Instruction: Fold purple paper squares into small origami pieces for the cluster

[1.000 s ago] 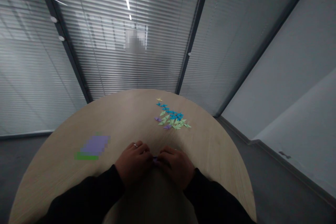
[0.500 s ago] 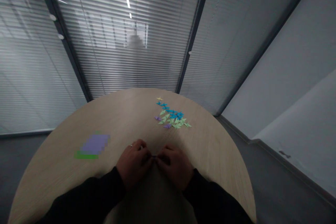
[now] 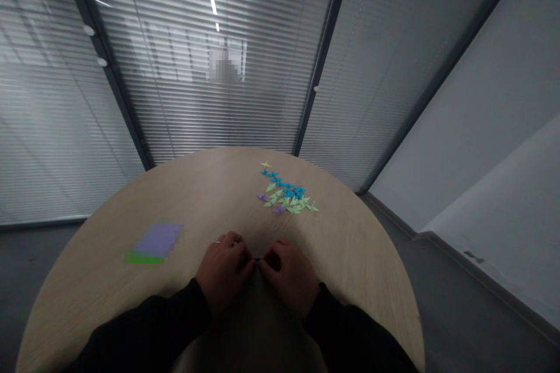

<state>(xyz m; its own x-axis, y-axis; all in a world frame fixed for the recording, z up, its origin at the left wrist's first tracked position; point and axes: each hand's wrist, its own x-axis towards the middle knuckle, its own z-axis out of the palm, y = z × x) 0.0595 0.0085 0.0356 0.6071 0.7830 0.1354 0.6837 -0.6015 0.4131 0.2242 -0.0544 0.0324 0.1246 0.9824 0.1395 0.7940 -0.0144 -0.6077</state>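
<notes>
Near the front of the round table, my left hand (image 3: 224, 271) and my right hand (image 3: 292, 274) rest close together. Both are closed in a pinch, the thumbs and fingertips almost meeting. Between them shows a dark sliver of what looks like a small folded piece of paper (image 3: 257, 259); the fingers hide most of it. Beyond my right hand lies a loose group of folded paper cranes: blue ones (image 3: 289, 188), light green ones (image 3: 295, 204), purple ones (image 3: 279, 210) and a single yellow one (image 3: 265, 164) at the far end.
A stack of square paper sheets (image 3: 157, 239), purple over green and partly pixelated, lies on the left of the round wooden table (image 3: 205, 186). Behind the table's far edge stand glass panels with blinds (image 3: 219, 111). A white wall (image 3: 472, 145) is on the right.
My fingertips have shifted slightly around the small piece of paper, and the right thumb and forefinger now form a more open ring. The cranes and the sheets stay where they were.
</notes>
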